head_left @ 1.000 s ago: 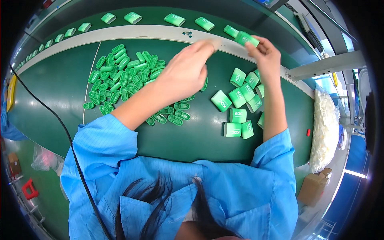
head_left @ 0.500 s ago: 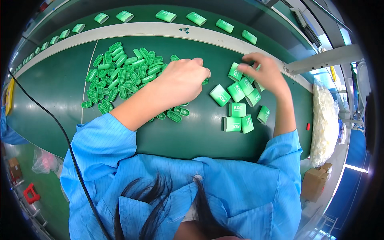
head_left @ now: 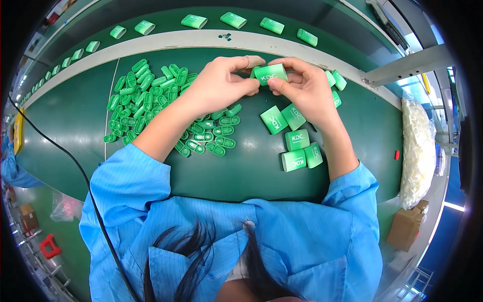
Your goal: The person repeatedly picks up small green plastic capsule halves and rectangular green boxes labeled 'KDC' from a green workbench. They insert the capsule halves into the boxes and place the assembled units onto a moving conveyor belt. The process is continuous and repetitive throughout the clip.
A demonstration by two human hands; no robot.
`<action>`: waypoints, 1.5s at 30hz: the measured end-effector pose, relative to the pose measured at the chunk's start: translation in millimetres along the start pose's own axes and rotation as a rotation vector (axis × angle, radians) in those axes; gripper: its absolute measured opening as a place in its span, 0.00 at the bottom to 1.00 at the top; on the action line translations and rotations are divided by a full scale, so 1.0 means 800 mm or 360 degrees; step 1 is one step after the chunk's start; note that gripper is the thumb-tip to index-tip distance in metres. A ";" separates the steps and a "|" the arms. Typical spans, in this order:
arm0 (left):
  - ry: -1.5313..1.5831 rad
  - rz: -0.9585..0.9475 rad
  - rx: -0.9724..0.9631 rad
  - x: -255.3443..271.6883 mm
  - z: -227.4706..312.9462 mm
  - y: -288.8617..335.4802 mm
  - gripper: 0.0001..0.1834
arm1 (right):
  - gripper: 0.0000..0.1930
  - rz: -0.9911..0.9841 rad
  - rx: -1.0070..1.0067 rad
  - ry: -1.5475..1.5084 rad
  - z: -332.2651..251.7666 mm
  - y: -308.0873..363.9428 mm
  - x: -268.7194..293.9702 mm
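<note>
Over the far middle of the green table, my right hand (head_left: 308,93) grips a flat green plastic housing (head_left: 273,73) between thumb and fingers. My left hand (head_left: 225,83) meets its left end, fingers pinched on a small green end cap (head_left: 254,72), mostly hidden by the fingertips. Cap and housing touch; whether the cap is inserted I cannot tell. Under and beside my left forearm spreads a heap of oval green end caps (head_left: 146,95). More green housings lie loose nearer me, such as one (head_left: 274,120) below my hands, and others partly hidden behind my right hand.
Beyond a pale rail (head_left: 166,41), a row of green housings (head_left: 194,21) lies spaced along a dark green belt. A clear bag of whitish pieces (head_left: 417,151) stands at the right edge, near a small red object (head_left: 397,155). A black cable (head_left: 65,151) hangs at left.
My right hand has picked up a housing and moved left. My left hand has come up to it with an end cap. The housings on the far belt have shifted left.
</note>
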State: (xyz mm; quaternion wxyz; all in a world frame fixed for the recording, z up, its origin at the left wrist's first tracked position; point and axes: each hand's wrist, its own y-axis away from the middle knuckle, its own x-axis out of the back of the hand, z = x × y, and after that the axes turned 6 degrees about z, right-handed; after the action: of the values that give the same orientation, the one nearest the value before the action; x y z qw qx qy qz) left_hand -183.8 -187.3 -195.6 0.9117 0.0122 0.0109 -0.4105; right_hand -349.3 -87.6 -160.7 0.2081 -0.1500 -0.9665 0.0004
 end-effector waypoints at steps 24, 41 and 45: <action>-0.0194 0.0325 -0.0449 -0.012 -0.001 0.008 0.19 | 0.14 0.0070 -0.0060 -0.0439 0.016 0.006 0.000; -0.0769 0.0546 -0.0917 -0.034 -0.016 0.019 0.14 | 0.12 0.0388 0.0333 0.0205 -0.003 0.022 -0.021; -0.0616 0.0376 -0.0813 -0.023 -0.015 0.011 0.16 | 0.12 0.0299 0.0191 0.0050 0.000 0.012 -0.012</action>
State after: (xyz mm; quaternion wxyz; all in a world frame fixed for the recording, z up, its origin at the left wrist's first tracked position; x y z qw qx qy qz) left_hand -189.3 -167.2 -207.1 0.9118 -0.2934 -0.0614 -0.2807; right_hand -338.3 -81.5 -165.3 0.2308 -0.2273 -0.9431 0.0755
